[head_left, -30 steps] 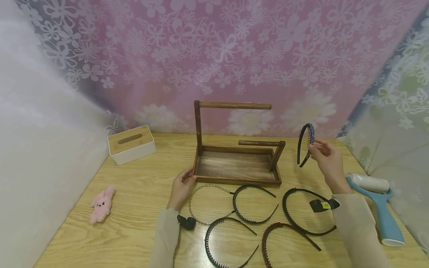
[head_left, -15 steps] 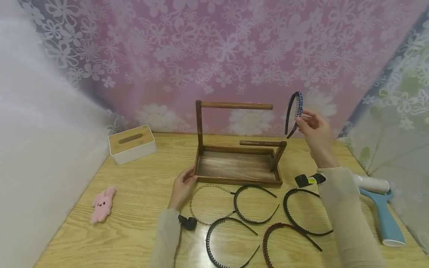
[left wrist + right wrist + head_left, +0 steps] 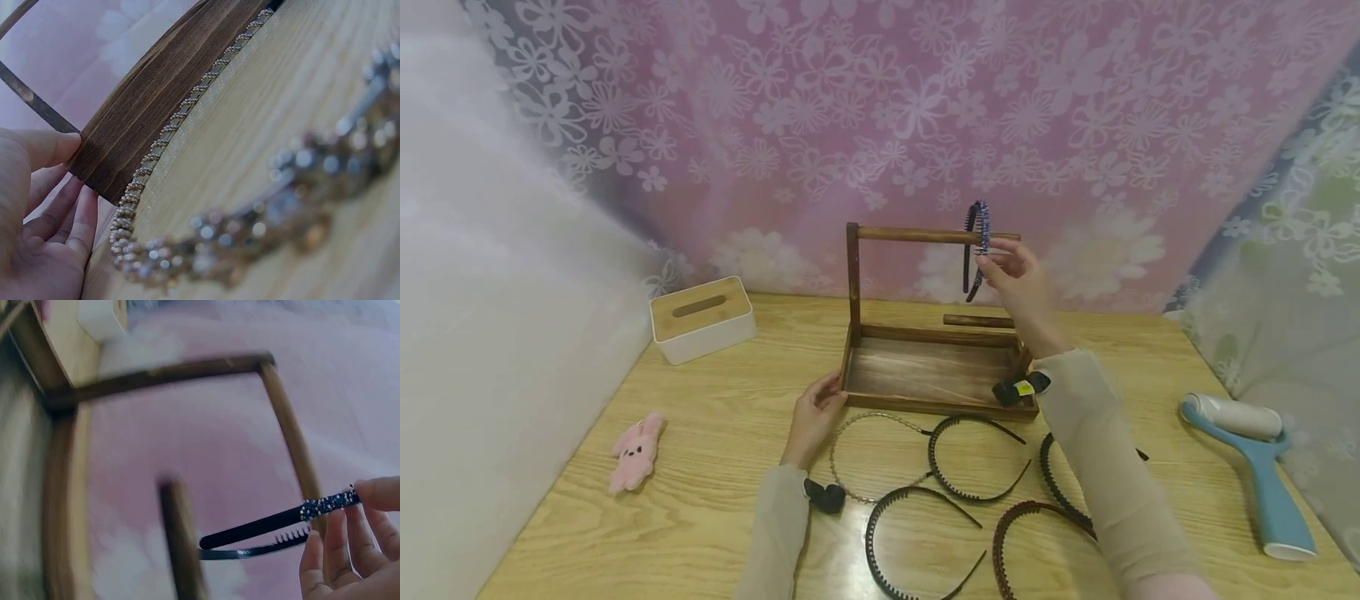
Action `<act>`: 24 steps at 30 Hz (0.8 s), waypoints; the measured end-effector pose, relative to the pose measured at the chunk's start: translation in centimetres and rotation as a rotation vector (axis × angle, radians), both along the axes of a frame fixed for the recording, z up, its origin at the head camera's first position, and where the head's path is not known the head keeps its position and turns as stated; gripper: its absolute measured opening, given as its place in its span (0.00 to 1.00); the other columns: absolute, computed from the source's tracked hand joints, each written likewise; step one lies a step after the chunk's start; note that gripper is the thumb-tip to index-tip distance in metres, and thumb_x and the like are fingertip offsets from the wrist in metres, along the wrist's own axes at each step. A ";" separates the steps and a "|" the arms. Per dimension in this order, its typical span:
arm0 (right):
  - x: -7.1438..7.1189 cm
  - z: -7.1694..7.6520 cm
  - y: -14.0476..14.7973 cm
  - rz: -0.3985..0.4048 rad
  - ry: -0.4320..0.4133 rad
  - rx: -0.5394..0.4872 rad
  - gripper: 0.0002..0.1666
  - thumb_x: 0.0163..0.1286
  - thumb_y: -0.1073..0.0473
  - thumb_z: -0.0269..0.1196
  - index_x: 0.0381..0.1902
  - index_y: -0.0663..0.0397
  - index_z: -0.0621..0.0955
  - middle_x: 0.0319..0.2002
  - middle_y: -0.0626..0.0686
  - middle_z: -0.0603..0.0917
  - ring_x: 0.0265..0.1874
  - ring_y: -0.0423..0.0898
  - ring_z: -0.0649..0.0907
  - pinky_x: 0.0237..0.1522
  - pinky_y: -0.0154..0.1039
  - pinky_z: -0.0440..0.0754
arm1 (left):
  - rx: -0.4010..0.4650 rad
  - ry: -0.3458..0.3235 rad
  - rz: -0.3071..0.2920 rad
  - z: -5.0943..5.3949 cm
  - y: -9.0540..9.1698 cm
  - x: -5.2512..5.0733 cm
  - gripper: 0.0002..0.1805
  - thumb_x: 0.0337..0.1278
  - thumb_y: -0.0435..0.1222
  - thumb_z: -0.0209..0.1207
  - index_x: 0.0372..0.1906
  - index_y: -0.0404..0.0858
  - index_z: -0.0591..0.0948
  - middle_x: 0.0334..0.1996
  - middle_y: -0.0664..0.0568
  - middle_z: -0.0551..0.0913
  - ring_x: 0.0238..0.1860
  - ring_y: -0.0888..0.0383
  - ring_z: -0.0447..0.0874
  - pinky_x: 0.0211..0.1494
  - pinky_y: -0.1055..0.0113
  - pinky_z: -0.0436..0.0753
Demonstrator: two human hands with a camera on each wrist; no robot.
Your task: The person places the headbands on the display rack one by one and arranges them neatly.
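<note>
My right hand (image 3: 1021, 287) pinches a headband (image 3: 982, 227) with blue glitter and comb teeth between thumb and fingers. It is upright at the upper bar (image 3: 910, 235) of a dark wooden rack (image 3: 917, 371), near that bar's free end, and appears to straddle it. In the right wrist view, the glittery headband (image 3: 328, 505) crosses the bar, its two tips pointing left. My left hand (image 3: 812, 421) holds the rack's front left corner, thumb on the front face, as the left wrist view shows. A beaded headband (image 3: 187, 103) lies close by that hand.
In front of the rack lie black toothed headbands (image 3: 931, 467) and a reddish-brown one (image 3: 1000, 550); my right sleeve covers part of some. A tissue box (image 3: 703, 321) and pink plush (image 3: 636, 454) are left, a blue-handled lint roller (image 3: 1270, 492) right. The rack's lower bar (image 3: 977, 320) is shorter.
My right hand has lifted the glittery headband and carried it left, from the rack's right side to the upper bar. The left hand keeps its place at the rack's corner.
</note>
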State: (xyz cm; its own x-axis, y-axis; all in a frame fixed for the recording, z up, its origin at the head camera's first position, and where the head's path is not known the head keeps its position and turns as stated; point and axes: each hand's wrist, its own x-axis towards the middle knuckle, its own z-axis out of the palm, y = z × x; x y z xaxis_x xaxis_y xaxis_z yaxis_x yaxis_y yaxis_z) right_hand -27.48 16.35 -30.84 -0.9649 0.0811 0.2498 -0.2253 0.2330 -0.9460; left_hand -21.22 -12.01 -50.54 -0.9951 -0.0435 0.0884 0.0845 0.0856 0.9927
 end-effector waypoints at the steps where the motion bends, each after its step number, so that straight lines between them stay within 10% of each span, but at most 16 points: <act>1: -0.2 -0.2 -0.7 0.010 -0.006 0.006 0.26 0.71 0.53 0.61 0.64 0.55 0.73 0.39 0.34 0.79 0.41 0.32 0.79 0.46 0.26 0.80 | -0.004 0.004 0.002 0.0 0.0 0.0 0.24 0.64 0.25 0.56 0.64 0.26 0.71 0.64 0.33 0.72 0.63 0.38 0.72 0.68 0.55 0.75; 18: -1.9 -2.4 -10.3 0.169 0.000 -0.045 0.23 0.71 0.59 0.61 0.62 0.56 0.75 0.55 0.63 0.81 0.54 0.54 0.79 0.62 0.48 0.77 | 0.019 -0.008 0.015 0.1 0.0 0.5 0.24 0.64 0.27 0.57 0.65 0.29 0.72 0.60 0.34 0.75 0.61 0.40 0.74 0.64 0.66 0.78; 24: -1.8 -2.5 -12.0 0.172 -0.013 -0.067 0.22 0.70 0.60 0.62 0.60 0.56 0.76 0.53 0.64 0.82 0.52 0.55 0.80 0.58 0.49 0.79 | 0.018 0.009 -0.002 1.9 0.2 1.1 0.23 0.63 0.25 0.56 0.63 0.24 0.71 0.58 0.30 0.75 0.60 0.37 0.74 0.61 0.72 0.79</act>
